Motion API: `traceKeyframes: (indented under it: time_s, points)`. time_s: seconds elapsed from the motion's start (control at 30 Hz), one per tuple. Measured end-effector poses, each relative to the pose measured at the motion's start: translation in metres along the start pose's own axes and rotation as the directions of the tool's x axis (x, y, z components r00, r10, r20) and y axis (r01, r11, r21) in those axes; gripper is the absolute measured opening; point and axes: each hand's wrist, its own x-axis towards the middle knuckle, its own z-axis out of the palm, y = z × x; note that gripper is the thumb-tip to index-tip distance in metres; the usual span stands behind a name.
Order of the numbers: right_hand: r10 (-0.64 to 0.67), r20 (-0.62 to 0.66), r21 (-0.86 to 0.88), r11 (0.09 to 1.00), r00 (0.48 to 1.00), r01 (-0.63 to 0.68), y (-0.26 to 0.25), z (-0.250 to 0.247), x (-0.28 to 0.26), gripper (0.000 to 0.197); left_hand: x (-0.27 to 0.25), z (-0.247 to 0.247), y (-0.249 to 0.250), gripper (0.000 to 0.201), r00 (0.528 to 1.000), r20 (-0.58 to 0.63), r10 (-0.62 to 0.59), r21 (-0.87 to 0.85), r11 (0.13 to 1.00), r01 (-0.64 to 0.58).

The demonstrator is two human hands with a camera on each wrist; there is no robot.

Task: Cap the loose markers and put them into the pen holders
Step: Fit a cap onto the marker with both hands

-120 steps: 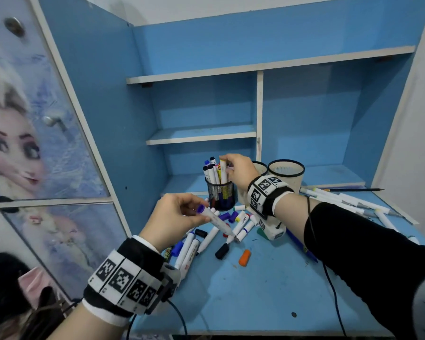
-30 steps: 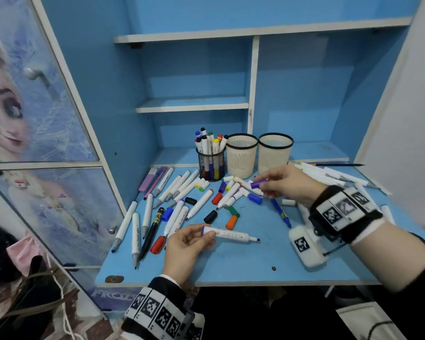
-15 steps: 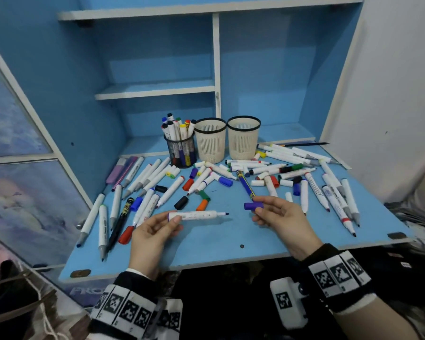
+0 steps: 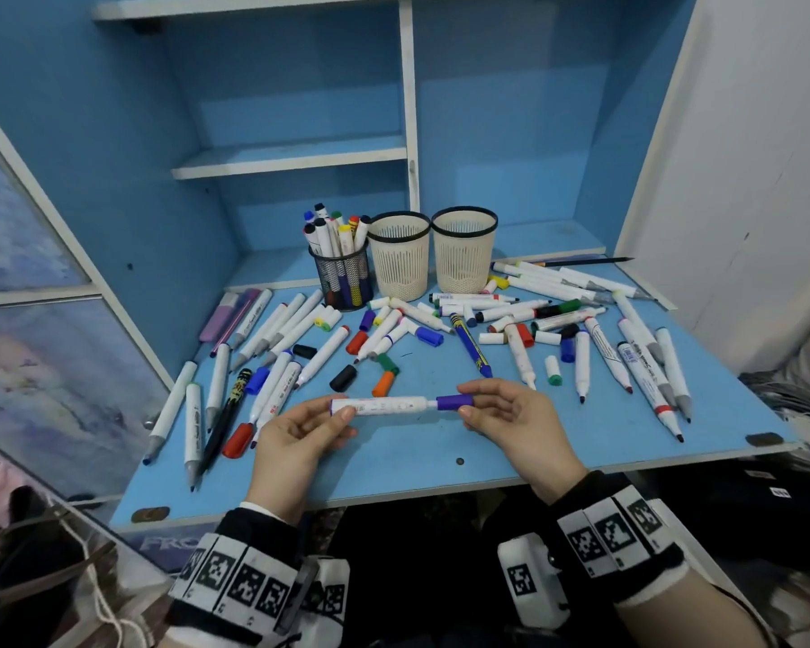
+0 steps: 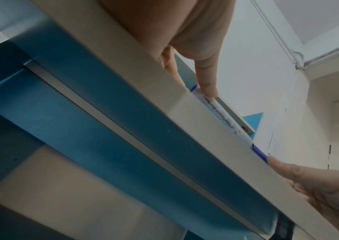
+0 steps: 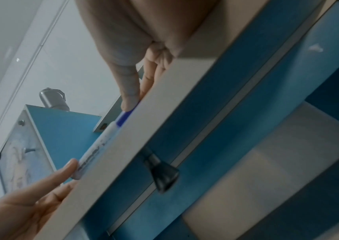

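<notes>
my left hand (image 4: 295, 437) pinched marker (image 4: 379, 406) level; my right hand (image 4: 515, 423) pinched purple cap (image 4: 454, 402) onto tip, lined up to press home.

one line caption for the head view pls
Left hand steadies a white marker while right hand fits its purple cap.
</notes>
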Motion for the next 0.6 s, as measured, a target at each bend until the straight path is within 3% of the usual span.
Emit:
traceKeyframes:
  time_s: [0.3, 0.6]
  points:
    - [-0.027, 0.047, -0.010, 1.000, 0.999, 0.028, 0.0028, -0.0045, -0.0050, 0.024, -0.0050, 0.0017, 0.0056, 0.020, 0.995, 0.097, -0.009, 0.058, 0.998, 0.003]
    - [0.003, -0.052, -0.009, 1.000, 0.999, -0.003, 0.0036, 0.0001, -0.0046, 0.025, -0.0022, 0.0016, 0.0037, 0.007, 0.989, 0.144, -0.035, 0.202, 0.979, 0.005]
